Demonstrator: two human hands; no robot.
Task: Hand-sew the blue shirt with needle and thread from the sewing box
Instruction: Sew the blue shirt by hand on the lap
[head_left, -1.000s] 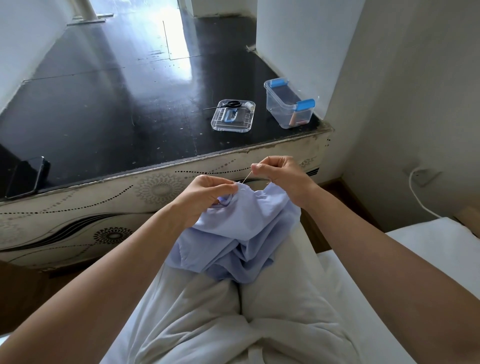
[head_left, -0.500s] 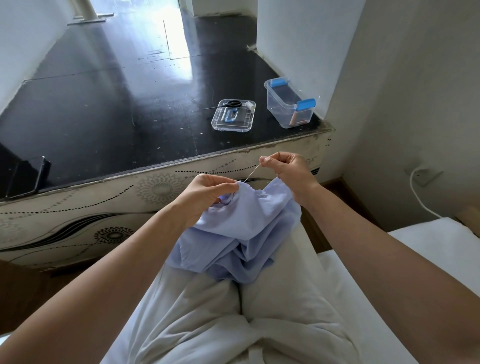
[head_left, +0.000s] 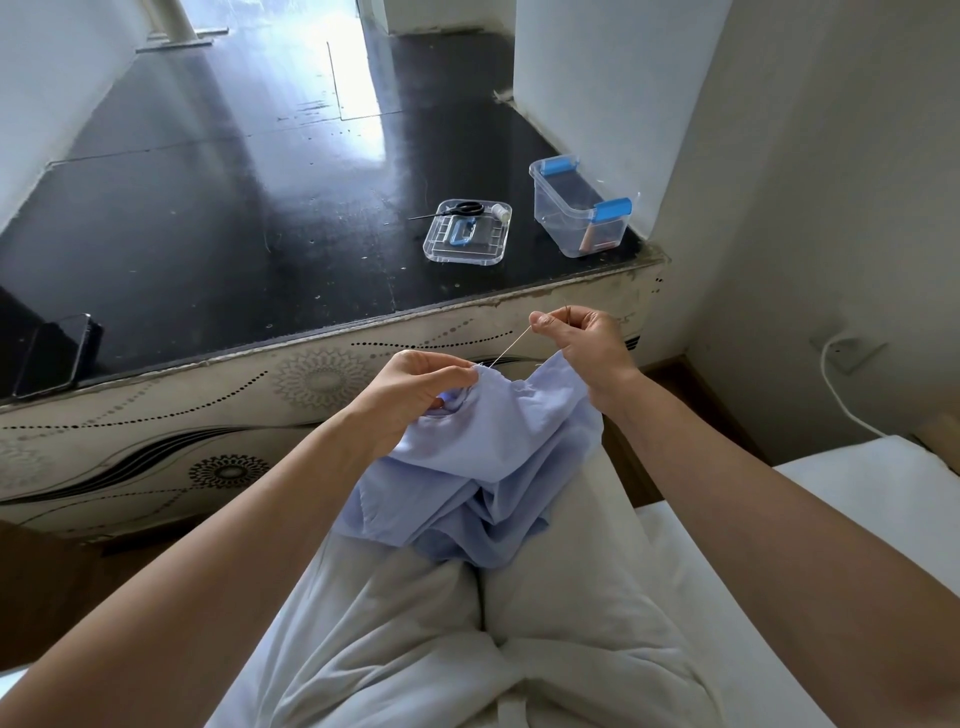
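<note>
Mid-frame: crumpled pale blue shirt (head_left: 483, 467), edge pinched in left hand (head_left: 415, 389); just right, taut thread (head_left: 506, 347) pinched by right hand (head_left: 582, 343).

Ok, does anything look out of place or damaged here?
Nothing spilled or damaged. Only the scissors poke past the left rim of the lid they lie on. The box stands upright, open. The thread runs taut from the shirt, pinched by the left hand, to the right hand.
</note>
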